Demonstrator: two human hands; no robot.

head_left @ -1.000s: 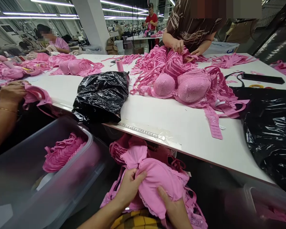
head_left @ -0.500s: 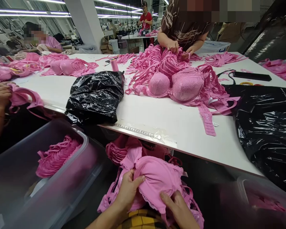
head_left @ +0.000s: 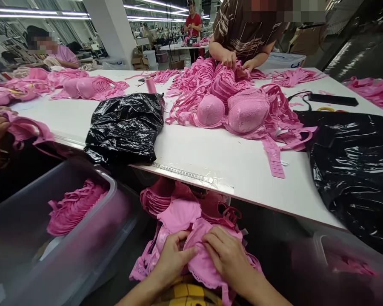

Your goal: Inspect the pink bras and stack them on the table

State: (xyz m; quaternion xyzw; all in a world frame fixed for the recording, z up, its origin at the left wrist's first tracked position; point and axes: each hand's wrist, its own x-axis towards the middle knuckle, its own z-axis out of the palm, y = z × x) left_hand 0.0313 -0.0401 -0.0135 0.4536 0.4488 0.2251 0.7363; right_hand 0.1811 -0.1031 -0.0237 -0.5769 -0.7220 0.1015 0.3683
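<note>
Sitting lower left: clear bin (head_left: 92, 238), pink garments inside. Left hand (head_left: 172, 257) at bottom centre pinches the pink bra (head_left: 200, 268) near its middle, thumb on top. Bra lies between the two hands, one cup fanned out just above the left. Right hand (head_left: 228, 257), just right of it, fingers bent, pinches the other cup's fabric.

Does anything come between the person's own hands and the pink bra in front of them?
Nothing visible does: the left hand and right hand both touch the pink bra directly. The nearest black bag sits on the table, apart from them.
</note>
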